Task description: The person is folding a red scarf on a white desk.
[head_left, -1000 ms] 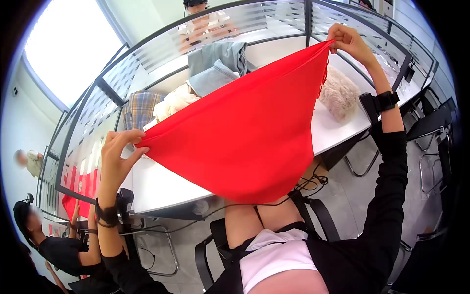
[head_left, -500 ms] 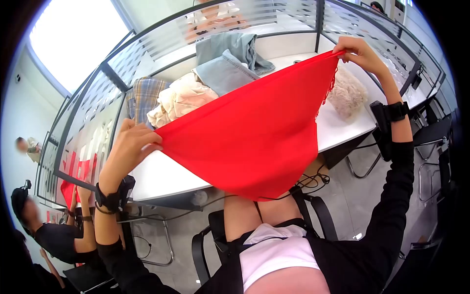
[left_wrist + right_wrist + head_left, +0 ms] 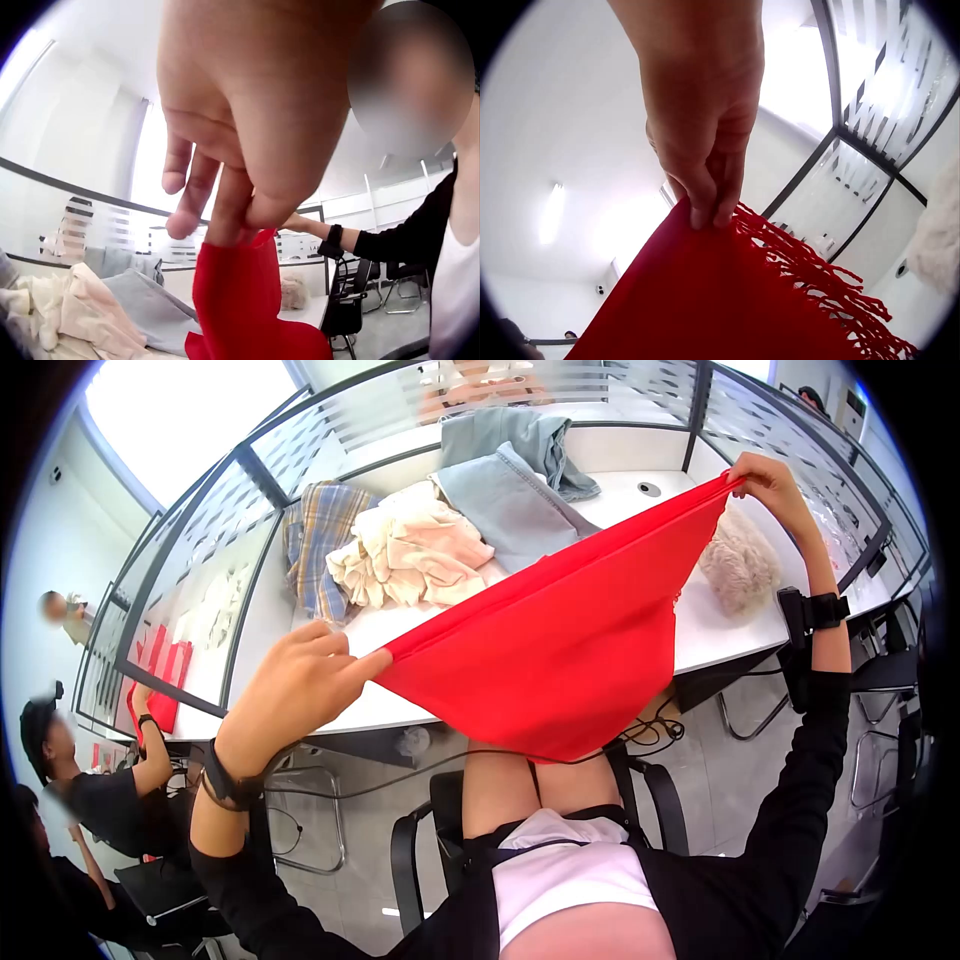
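White bench [image 3: 725, 635], partitioned; left to right: plaid cloth [image 3: 325, 525], cream cloth [image 3: 410, 550], blue denim [image 3: 505, 500], pale fluffy item [image 3: 740, 570]. Red fringed cloth [image 3: 560, 650]: held aloft above near edge, stretched between left hand [image 3: 295, 685], pinching one end, and right hand [image 3: 772, 490], clamped on other. Step, by judgement: spreading and squaring. Next move: probably calling for edges brought level.

On the head feed I get a bright room, the window [image 3: 185, 425] blown to plain white, the partition frame [image 3: 698, 420] bowed by the wide lens and the corners lost in black. Both wrist feeds reach me backlit: the left hand [image 3: 255, 127] and the red cloth [image 3: 705, 292] look dark against pale glare, and a ceiling lamp [image 3: 553, 214] burns white in the right one.
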`<state>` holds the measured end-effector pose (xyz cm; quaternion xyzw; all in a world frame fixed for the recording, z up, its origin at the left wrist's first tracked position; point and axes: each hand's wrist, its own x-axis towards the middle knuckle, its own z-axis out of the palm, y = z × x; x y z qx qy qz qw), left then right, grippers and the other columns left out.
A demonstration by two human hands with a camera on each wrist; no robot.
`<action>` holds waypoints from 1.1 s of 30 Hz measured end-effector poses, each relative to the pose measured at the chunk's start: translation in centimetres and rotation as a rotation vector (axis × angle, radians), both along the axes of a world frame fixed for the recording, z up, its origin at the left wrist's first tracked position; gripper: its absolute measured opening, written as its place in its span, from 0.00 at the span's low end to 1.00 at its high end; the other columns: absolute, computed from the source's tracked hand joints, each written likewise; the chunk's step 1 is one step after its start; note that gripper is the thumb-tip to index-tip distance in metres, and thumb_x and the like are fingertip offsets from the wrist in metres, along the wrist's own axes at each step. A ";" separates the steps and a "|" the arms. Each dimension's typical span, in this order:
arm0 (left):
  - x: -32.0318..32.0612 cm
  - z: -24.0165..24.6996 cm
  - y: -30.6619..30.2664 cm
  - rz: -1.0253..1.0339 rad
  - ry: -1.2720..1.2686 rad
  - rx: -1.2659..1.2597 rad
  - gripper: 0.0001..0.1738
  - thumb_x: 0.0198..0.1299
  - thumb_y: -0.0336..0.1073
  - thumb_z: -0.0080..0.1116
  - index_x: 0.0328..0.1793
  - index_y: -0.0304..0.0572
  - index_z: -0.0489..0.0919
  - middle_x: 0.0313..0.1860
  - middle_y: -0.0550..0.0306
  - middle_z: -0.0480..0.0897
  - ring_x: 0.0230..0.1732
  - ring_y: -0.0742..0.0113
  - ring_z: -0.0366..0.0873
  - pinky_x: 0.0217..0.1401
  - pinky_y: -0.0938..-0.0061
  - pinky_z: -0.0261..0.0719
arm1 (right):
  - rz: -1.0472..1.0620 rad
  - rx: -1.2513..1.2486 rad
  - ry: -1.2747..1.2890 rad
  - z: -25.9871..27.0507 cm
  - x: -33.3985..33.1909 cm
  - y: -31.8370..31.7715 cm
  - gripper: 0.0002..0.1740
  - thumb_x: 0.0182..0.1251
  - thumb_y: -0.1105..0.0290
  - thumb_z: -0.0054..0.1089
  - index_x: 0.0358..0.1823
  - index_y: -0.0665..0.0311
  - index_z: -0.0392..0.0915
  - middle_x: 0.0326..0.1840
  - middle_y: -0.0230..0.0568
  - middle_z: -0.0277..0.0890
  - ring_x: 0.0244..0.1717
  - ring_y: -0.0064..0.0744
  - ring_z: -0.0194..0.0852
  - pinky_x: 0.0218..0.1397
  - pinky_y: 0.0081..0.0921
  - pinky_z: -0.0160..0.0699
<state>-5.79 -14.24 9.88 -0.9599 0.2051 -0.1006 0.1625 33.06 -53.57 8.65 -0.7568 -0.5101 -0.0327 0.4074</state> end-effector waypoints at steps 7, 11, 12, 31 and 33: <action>1.9 -1.7 0.1 0.187 -0.080 0.078 0.11 0.54 0.46 0.58 0.40 0.55 0.75 0.09 0.59 0.68 0.14 0.60 0.70 0.22 0.69 0.66 | 0.016 -0.033 -0.034 0.1 -0.5 0.6 0.05 0.56 0.86 0.50 0.31 0.71 0.73 0.29 0.32 0.70 0.29 0.20 0.68 0.35 0.18 0.71; 2.9 -2.2 -0.1 0.098 -0.172 0.043 0.10 0.53 0.45 0.58 0.35 0.51 0.74 0.07 0.61 0.65 0.10 0.62 0.68 0.15 0.72 0.62 | 0.012 -0.028 -0.037 -0.1 -0.1 0.0 0.06 0.56 0.86 0.50 0.32 0.71 0.73 0.28 0.32 0.70 0.29 0.20 0.68 0.34 0.18 0.71; 3.1 -2.4 -0.1 0.084 -0.181 0.037 0.10 0.53 0.44 0.58 0.35 0.51 0.74 0.07 0.61 0.66 0.10 0.63 0.67 0.15 0.73 0.62 | 0.013 -0.026 -0.046 -0.1 0.0 -0.1 0.06 0.56 0.86 0.49 0.32 0.71 0.74 0.28 0.32 0.70 0.29 0.20 0.68 0.34 0.18 0.71; 4.0 -4.4 1.0 -0.020 -0.265 -0.270 0.05 0.51 0.35 0.61 0.31 0.50 0.75 0.06 0.64 0.65 0.08 0.67 0.64 0.14 0.74 0.60 | -0.037 -0.042 -0.002 -0.5 -0.1 -0.4 0.04 0.57 0.84 0.49 0.32 0.71 0.73 0.28 0.33 0.71 0.29 0.21 0.68 0.36 0.18 0.72; 3.9 -4.2 1.0 0.057 -0.271 -0.362 0.05 0.52 0.35 0.61 0.31 0.50 0.75 0.06 0.64 0.64 0.09 0.68 0.65 0.14 0.74 0.60 | -0.040 -0.044 0.007 -0.6 0.1 -0.4 0.05 0.57 0.84 0.49 0.32 0.71 0.73 0.28 0.33 0.71 0.29 0.21 0.69 0.36 0.18 0.72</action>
